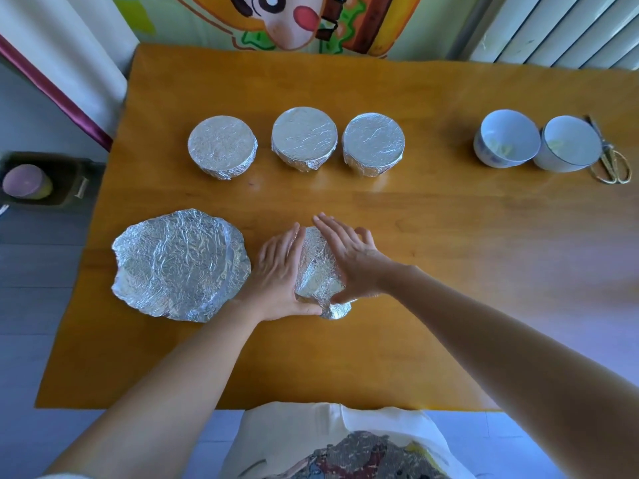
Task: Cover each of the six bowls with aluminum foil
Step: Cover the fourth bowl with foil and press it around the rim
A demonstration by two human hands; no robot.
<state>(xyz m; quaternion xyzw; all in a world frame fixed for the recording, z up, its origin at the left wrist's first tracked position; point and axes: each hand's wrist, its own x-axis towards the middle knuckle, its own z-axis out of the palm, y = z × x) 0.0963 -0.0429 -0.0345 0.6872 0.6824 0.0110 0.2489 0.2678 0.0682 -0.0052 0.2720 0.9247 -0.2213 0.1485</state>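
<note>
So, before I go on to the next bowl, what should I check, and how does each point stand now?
1. Three back-row bowls fully wrapped: ok.
2. Front bowl's foil pressed down smooth by left hand and right hand: not ok, a flap sticks out at the near side.
3. Its rim sealed all round: cannot tell, the hands hide it.
4. Two open bowls at the right covered: not ok.
5. Loose foil sheet at hand: ok.
6. Scissors lying beside the open bowls: ok.

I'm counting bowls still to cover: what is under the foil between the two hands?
Only crumpled foil shows, pressed on its sides by the left hand and right hand. Whatever it wraps is fully covered.
</note>
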